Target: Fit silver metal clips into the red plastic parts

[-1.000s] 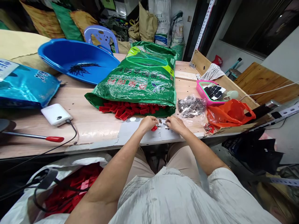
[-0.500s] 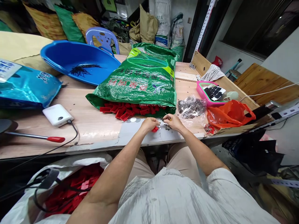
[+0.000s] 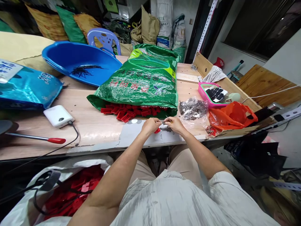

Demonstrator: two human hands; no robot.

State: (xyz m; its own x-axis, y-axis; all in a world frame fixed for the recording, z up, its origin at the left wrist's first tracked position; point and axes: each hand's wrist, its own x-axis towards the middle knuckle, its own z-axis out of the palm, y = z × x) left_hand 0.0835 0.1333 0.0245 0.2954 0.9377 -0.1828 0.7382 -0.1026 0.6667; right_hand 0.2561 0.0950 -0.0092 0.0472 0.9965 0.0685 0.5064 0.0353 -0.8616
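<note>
My left hand is closed in a pinch around a small red plastic piece, low over the grey sheet at the table's front edge. My right hand is closed on a thin metal tool whose kind I cannot make out. The fingertips of both hands nearly meet, with a tiny metal part between them. Small loose metal parts lie beneath my right hand. Just beyond, red plastic pieces spill from the mouth of a green printed sack.
A clear bag of metal parts lies to the right, near an orange plastic bag and a pink basket. Leftward are a blue basin, a white corded box and a red-tipped lever. Below sits a white sack.
My hands have drawn closer together, the left one shifting slightly right with the red plastic piece. The tiny metal part now shows between their fingertips.
</note>
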